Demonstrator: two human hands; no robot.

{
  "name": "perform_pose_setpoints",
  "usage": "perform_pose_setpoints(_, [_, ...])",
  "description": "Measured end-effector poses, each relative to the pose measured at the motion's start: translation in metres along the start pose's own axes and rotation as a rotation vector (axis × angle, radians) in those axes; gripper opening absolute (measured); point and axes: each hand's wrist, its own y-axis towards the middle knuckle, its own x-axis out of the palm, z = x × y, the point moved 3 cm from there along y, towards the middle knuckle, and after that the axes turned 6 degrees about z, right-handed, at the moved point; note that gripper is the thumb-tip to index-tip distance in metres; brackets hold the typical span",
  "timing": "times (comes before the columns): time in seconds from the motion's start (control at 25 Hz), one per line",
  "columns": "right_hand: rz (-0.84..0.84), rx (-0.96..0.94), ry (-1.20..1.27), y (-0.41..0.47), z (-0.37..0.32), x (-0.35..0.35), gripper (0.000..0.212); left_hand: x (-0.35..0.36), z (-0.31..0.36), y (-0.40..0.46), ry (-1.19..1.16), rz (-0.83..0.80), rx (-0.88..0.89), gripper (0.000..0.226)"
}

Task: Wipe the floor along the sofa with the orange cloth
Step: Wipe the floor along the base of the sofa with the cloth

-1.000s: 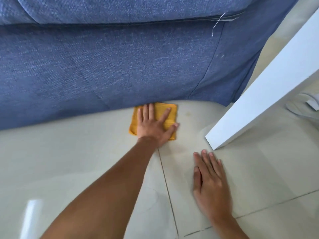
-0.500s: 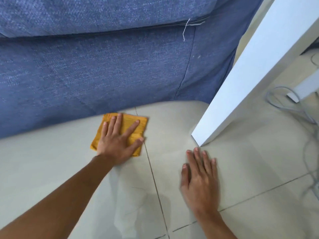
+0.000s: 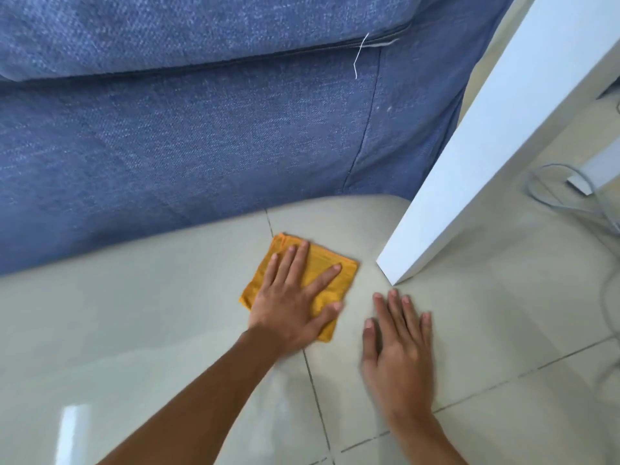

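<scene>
Orange cloth (image 3: 330, 263), shifted right from the sofa (image 3: 201, 146), lies under the flat left hand (image 3: 292, 303); the right hand (image 3: 399, 350) rests spread on the floor (image 3: 134, 330) beside it.

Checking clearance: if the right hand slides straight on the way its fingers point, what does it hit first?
Likely the white table leg: the right hand lies flat on the floor, fingertips just short of its foot.
</scene>
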Motion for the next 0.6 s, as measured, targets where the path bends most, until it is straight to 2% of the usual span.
perform_pose_setpoints(0.12, [-0.003,0.007,-0.020,0.000,-0.001,0.000,0.043,-0.002,-0.045,-0.017,0.028,0.041,-0.132,0.067])
perform_pose_setpoints(0.24, [0.027,-0.001,-0.010,0.000,-0.003,0.003,0.041,-0.004,-0.072,0.046,0.022,-0.019,-0.296,0.073])
perform_pose_setpoints(0.32, [0.062,-0.009,0.001,0.000,-0.003,0.006,0.040,-0.003,-0.068,0.091,0.039,-0.054,-0.328,0.074])
perform_pose_setpoints(0.44, [0.062,-0.010,0.016,0.000,-0.004,0.005,0.042,0.006,-0.025,0.111,0.039,-0.079,-0.235,0.070])
perform_pose_setpoints(0.52, [0.029,0.011,0.040,0.001,-0.003,0.003,0.049,0.013,0.011,0.093,0.010,-0.082,-0.111,0.063])
perform_pose_setpoints(0.6, [0.035,0.079,0.119,0.002,0.000,-0.001,0.057,0.009,0.032,0.057,-0.019,-0.066,-0.058,0.059])
